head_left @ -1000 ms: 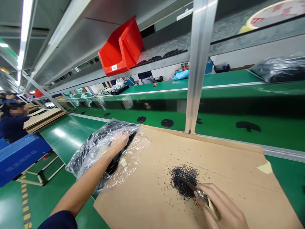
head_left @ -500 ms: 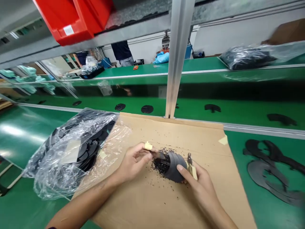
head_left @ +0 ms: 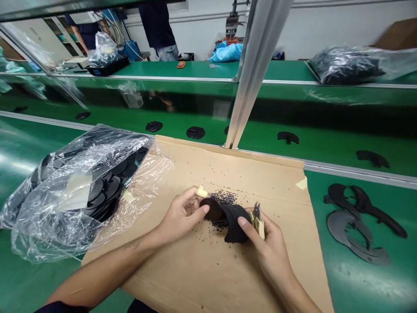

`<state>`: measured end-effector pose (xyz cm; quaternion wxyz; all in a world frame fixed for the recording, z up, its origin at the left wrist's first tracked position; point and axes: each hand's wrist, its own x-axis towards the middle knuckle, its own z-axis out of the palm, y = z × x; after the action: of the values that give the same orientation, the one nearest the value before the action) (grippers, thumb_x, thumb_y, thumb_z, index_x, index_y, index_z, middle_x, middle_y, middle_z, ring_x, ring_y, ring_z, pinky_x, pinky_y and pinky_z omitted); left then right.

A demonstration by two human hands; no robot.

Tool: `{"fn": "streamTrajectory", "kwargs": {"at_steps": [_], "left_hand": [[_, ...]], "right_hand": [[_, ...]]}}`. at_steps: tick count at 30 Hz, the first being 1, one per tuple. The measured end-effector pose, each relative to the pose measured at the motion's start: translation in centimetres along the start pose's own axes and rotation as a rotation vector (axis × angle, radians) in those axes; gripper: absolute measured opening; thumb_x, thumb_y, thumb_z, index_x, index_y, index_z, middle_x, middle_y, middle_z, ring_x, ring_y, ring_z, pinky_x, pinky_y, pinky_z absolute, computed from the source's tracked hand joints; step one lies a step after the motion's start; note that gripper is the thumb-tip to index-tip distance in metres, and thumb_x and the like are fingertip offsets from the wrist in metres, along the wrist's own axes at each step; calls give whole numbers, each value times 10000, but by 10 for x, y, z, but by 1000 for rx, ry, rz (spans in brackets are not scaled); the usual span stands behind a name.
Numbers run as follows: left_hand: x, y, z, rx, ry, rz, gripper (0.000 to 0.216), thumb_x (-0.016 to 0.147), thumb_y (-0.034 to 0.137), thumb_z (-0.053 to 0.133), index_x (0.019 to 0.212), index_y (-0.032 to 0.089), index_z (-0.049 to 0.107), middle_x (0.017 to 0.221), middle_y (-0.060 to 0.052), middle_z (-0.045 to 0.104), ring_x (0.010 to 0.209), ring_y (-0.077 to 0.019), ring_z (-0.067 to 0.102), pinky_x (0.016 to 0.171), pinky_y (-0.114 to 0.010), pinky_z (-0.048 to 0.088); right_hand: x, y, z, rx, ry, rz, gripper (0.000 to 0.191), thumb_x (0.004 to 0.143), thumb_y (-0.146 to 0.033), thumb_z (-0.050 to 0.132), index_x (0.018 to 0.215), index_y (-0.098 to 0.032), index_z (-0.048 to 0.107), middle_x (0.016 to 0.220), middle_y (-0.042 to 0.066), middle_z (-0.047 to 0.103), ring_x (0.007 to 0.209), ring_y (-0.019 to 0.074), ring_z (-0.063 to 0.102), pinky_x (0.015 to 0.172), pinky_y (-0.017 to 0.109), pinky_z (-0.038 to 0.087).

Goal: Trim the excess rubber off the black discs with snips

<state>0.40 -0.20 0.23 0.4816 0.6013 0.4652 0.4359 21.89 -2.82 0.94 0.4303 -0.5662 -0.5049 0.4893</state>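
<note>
My left hand (head_left: 185, 213), with tape on a fingertip, pinches a round black plastic disc (head_left: 211, 210) at its left edge. Beside it, my right hand (head_left: 269, 239) grips a stack of curved black plastic pieces (head_left: 235, 224), thumb on top. Side cutters (head_left: 257, 213) are held in that same hand, jaws pointing up and handles partly hidden by the fingers. Disc and stack are close together; whether they touch I cannot tell. Many tiny black bits (head_left: 224, 196) lie scattered beneath and behind them on a cardboard sheet (head_left: 182, 274).
At left lies a clear plastic bag (head_left: 78, 191) full of black discs. Larger curved black parts (head_left: 355, 224) rest on the green bench at right. A metal post (head_left: 249, 82) rises behind the cardboard. Two people stand beyond the far bench.
The camera view has tilted down. The disc in my left hand, blurred before, now shows its flat face, and the stack in my right hand has turned slightly.
</note>
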Motion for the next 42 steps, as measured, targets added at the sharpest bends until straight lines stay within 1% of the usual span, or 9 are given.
{"fn": "streamTrajectory", "kwargs": {"at_steps": [5,10,14,19,23,27,34,39,42], "left_hand": [[1,1,-4,-202,-4,-99,397,942,308,600,1318,204,523,709,37,543,457,-38,407,434,-168,336],[7,2,-5,-304,10,-155,314,848,334,743,1042,169,559,762,21,632,414,-9,454,403,-132,362],[6,0,2,-403,38,-115,340,796,295,799,974,176,534,788,7,679,686,-98,663,657,-189,551],[-4,-7,8,-73,26,-29,251,847,243,729,1068,187,623,947,-34,689,881,-152,679,766,-243,554],[-5,-8,5,286,15,194,215,873,274,695,1060,172,668,783,-10,633,740,-141,601,695,-263,511],[-3,-7,5,392,2,353,238,919,283,637,1125,165,659,730,9,577,671,-125,539,642,-254,471],[-3,-7,5,345,-46,301,262,930,275,626,1171,175,633,926,-53,660,819,-166,600,720,-287,506],[-3,-6,4,182,-118,182,288,946,258,605,1227,197,628,1108,-83,650,1037,-199,610,891,-329,518],[-4,-7,7,34,-155,75,265,951,280,609,1200,197,646,1119,-80,666,1038,-196,631,906,-320,526]], "right_hand": [[1,0,2,-54,16,-22,294,840,-486,666,799,-197,631,732,10,622,703,180,571,658,280,483],[0,0,5,-30,-8,-24,311,820,-496,684,757,-206,591,786,27,647,768,200,601,705,294,505],[-2,1,7,4,-29,15,323,791,-515,715,765,-209,613,714,15,627,716,196,596,661,295,505],[-4,6,6,56,-70,61,338,763,-493,756,892,-196,659,803,31,667,739,194,602,681,302,502],[-4,10,5,38,-77,67,364,763,-479,763,951,-185,659,830,29,666,763,194,610,715,307,503],[-5,10,6,7,-111,38,353,777,-481,746,964,-194,661,800,18,652,728,183,596,675,292,494],[-4,2,6,-51,-130,-10,324,800,-469,719,972,-201,662,827,29,667,743,188,615,691,285,516],[-4,-3,7,-86,-130,-30,331,817,-496,696,970,-204,661,756,14,638,666,173,577,616,269,499],[-5,-4,7,-68,-129,-31,311,810,-487,709,936,-208,653,745,1,628,635,157,556,598,261,484]]}}
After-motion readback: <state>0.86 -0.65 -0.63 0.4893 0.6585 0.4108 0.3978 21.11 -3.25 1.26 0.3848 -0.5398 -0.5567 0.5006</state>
